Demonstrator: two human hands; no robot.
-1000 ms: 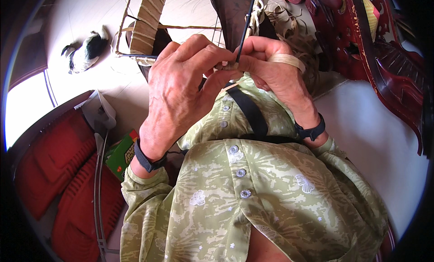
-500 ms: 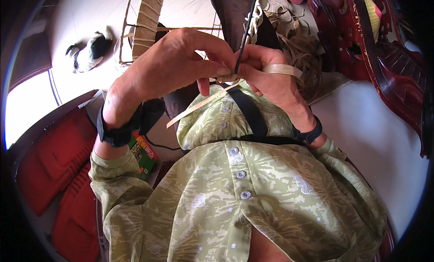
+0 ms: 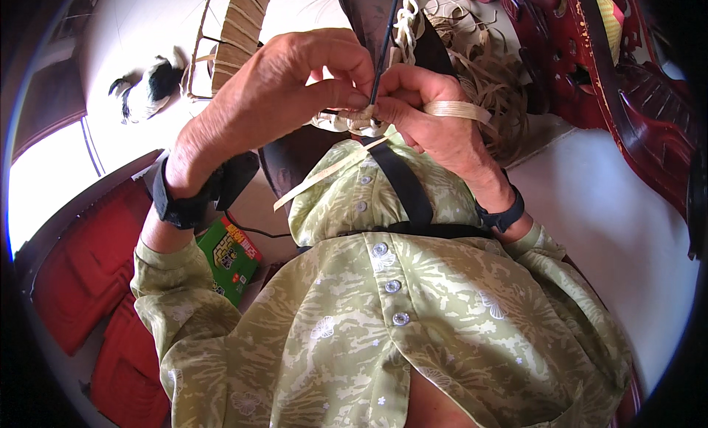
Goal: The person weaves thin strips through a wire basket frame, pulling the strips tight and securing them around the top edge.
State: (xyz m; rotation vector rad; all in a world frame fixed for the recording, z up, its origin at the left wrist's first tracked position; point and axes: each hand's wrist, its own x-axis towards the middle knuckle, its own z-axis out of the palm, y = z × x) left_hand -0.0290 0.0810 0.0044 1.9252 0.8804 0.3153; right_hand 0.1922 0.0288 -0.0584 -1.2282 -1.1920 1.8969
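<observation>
My left hand (image 3: 295,77) is closed, thumb and forefinger pinched together at a joint of a frame wrapped in pale flat strip (image 3: 355,121). A thin dark rod (image 3: 383,55) rises from that joint between my two hands. My right hand (image 3: 442,125) is closed against the rod's lower end, with a band of pale flat strip (image 3: 456,110) looped across it. The strip's loose tail (image 3: 324,175) hangs down to the left over my shirt. My fingers hide the exact spot where the strip meets the rod.
Beyond my right hand lies a tangled heap of pale strips (image 3: 490,81). A strip-bound slatted piece (image 3: 242,29) stands at the upper left, with a black-and-white animal (image 3: 147,88) on the floor. Carved dark red furniture (image 3: 590,66) is at right, a green-and-red box (image 3: 230,254) at left.
Both hands and the dark rod have shifted slightly to the left. More of the wrapped joint shows under my left thumb, and my left forearm has moved outward, uncovering more of the box.
</observation>
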